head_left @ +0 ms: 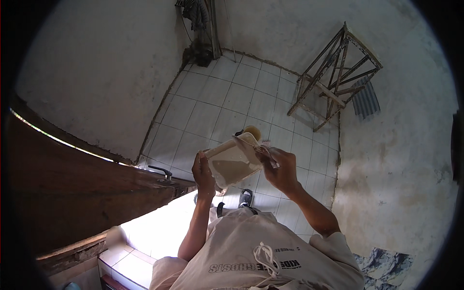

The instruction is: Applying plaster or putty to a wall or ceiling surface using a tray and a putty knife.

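Observation:
My left hand (pixel 204 175) is closed on the left edge of a pale rectangular tray (pixel 216 180), thumb up along its side. Whitish paste or liquid (pixel 232 157) covers part of the tray's inside. My right hand (pixel 282 170) grips a flat-bladed scraper (pixel 245 144), whose blade reaches over the tray's far right corner. The fingers cover most of its handle, so its exact shape is hard to make out. Just beyond the tray, a round yellowish container (pixel 252 131) stands on the floor, partly hidden by the tray.
Pale tiles (pixel 217 101) cover the floor. A paint-spattered stand (pixel 338 77) leans at the far right wall, with a corrugated sheet (pixel 366 100) beside it. To the left is a wooden door (pixel 96 193) with a dark handle (pixel 162 171). My sandalled foot (pixel 245 198) shows below the tray.

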A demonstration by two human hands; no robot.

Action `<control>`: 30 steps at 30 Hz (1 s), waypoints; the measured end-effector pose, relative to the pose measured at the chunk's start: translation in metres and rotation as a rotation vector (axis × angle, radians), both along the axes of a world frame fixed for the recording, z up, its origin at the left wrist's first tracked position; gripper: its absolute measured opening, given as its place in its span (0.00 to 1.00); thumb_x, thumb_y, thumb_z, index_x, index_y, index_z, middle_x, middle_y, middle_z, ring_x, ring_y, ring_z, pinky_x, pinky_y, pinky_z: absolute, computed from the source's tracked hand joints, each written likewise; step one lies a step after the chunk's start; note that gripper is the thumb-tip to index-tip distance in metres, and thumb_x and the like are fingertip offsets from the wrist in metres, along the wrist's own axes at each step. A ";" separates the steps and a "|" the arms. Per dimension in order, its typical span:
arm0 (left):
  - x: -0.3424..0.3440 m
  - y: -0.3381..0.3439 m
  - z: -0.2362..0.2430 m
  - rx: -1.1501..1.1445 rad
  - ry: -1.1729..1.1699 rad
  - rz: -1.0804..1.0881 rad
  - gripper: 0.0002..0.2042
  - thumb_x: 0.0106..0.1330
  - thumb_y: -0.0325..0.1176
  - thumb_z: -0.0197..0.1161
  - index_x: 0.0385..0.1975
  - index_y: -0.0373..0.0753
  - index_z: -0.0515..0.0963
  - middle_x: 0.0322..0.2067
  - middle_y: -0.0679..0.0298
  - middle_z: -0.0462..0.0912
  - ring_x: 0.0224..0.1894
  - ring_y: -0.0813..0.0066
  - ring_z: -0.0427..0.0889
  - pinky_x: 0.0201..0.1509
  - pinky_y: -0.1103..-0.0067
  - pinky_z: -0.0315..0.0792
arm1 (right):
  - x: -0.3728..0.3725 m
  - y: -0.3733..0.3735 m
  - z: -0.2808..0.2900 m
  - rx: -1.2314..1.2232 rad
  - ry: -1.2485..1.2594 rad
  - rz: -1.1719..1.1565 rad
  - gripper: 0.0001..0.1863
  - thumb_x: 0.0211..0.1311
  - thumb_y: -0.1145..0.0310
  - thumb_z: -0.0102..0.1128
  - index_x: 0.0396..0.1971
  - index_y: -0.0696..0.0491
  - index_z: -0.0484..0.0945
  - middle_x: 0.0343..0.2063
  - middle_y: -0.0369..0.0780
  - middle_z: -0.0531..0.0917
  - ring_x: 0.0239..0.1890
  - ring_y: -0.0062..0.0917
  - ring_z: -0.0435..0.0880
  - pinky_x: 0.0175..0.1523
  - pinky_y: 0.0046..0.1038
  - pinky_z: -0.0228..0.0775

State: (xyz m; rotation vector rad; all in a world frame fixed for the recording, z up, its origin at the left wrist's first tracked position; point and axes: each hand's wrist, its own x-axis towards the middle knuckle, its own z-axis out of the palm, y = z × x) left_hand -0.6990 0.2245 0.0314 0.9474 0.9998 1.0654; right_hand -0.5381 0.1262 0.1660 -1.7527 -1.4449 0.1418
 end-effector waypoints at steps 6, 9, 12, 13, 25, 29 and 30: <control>0.008 -0.005 0.025 0.066 0.009 -0.042 0.20 0.76 0.46 0.44 0.37 0.34 0.74 0.29 0.66 0.75 0.32 0.81 0.70 0.39 0.81 0.67 | -0.008 -0.008 -0.026 -0.019 -0.142 0.075 0.08 0.53 0.77 0.62 0.34 0.60 0.82 0.22 0.45 0.82 0.23 0.35 0.83 0.28 0.31 0.75; 0.004 -0.005 0.026 0.090 0.068 -0.058 0.20 0.76 0.46 0.43 0.37 0.34 0.74 0.28 0.66 0.75 0.32 0.81 0.71 0.38 0.81 0.67 | -0.018 -0.012 -0.019 -0.133 -0.135 0.122 0.10 0.52 0.78 0.62 0.36 0.59 0.82 0.24 0.45 0.83 0.24 0.34 0.84 0.31 0.31 0.76; -0.002 -0.005 0.027 0.008 0.073 -0.209 0.22 0.73 0.52 0.45 0.44 0.36 0.73 0.37 0.62 0.77 0.40 0.77 0.75 0.44 0.79 0.70 | -0.007 -0.012 -0.015 -0.091 -0.053 0.115 0.11 0.52 0.78 0.62 0.37 0.59 0.82 0.24 0.45 0.83 0.24 0.34 0.84 0.31 0.30 0.77; 0.001 -0.006 0.025 0.016 0.037 -0.178 0.21 0.75 0.49 0.44 0.41 0.35 0.74 0.32 0.64 0.76 0.36 0.79 0.73 0.41 0.80 0.69 | -0.002 -0.012 -0.012 -0.087 0.036 0.104 0.11 0.52 0.79 0.62 0.37 0.59 0.82 0.24 0.45 0.83 0.24 0.35 0.84 0.31 0.30 0.77; 0.009 -0.009 0.010 0.039 -0.027 -0.108 0.19 0.76 0.46 0.44 0.39 0.34 0.75 0.30 0.66 0.76 0.34 0.81 0.72 0.40 0.81 0.68 | -0.004 -0.026 -0.030 -0.128 -0.428 0.356 0.18 0.42 0.75 0.68 0.38 0.49 0.81 0.30 0.34 0.82 0.31 0.27 0.81 0.37 0.29 0.78; 0.011 -0.020 0.025 -0.035 -0.017 -0.125 0.18 0.75 0.45 0.45 0.39 0.35 0.75 0.32 0.65 0.77 0.35 0.81 0.74 0.40 0.81 0.69 | 0.015 -0.016 -0.008 -0.080 -0.355 0.317 0.15 0.43 0.73 0.68 0.35 0.49 0.80 0.29 0.33 0.81 0.33 0.26 0.80 0.38 0.30 0.77; 0.009 -0.022 0.027 -0.037 -0.009 -0.123 0.18 0.75 0.45 0.45 0.39 0.35 0.75 0.32 0.65 0.77 0.35 0.81 0.74 0.40 0.81 0.69 | 0.017 -0.014 -0.004 -0.021 -0.433 0.299 0.12 0.44 0.72 0.67 0.33 0.50 0.80 0.28 0.33 0.80 0.35 0.26 0.80 0.38 0.31 0.76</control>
